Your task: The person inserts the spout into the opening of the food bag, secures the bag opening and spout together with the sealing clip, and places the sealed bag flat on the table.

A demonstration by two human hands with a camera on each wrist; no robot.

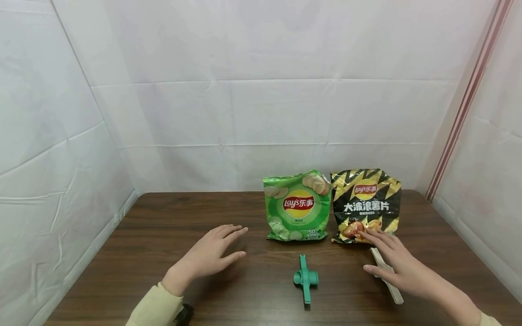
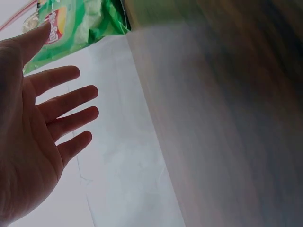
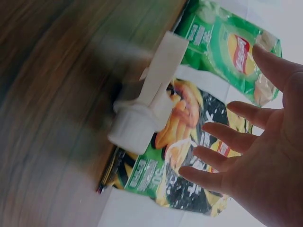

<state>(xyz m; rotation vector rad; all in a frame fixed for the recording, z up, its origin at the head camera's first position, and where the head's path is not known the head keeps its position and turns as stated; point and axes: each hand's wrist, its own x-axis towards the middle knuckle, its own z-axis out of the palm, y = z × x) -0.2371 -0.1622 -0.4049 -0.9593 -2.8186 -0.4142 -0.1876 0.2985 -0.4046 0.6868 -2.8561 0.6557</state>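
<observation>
My left hand (image 1: 207, 254) hovers over the table's left half, fingers extended and holding nothing. On the right, my right hand (image 1: 397, 265) is held over a white bag sealing clip (image 1: 395, 294), hiding its middle; the fingers are spread and grip nothing. In the right wrist view the white clip's round spout cap (image 3: 134, 128) shows beyond the fingers. A teal clip of the same kind, with a spout (image 1: 304, 277), lies lengthwise between the hands. Behind it stands a green Lay's chip bag (image 1: 297, 222), beside a black-and-yellow Lay's chip bag (image 1: 367, 201), which my right fingertips overlap in the head view.
The dark wood-grain table (image 1: 163, 213) meets a white cloth wall (image 1: 212, 113) at the back. More white cloth hangs along both sides, with a reddish stripe (image 1: 469, 99) at the right corner. Both bags stand near the table's back edge.
</observation>
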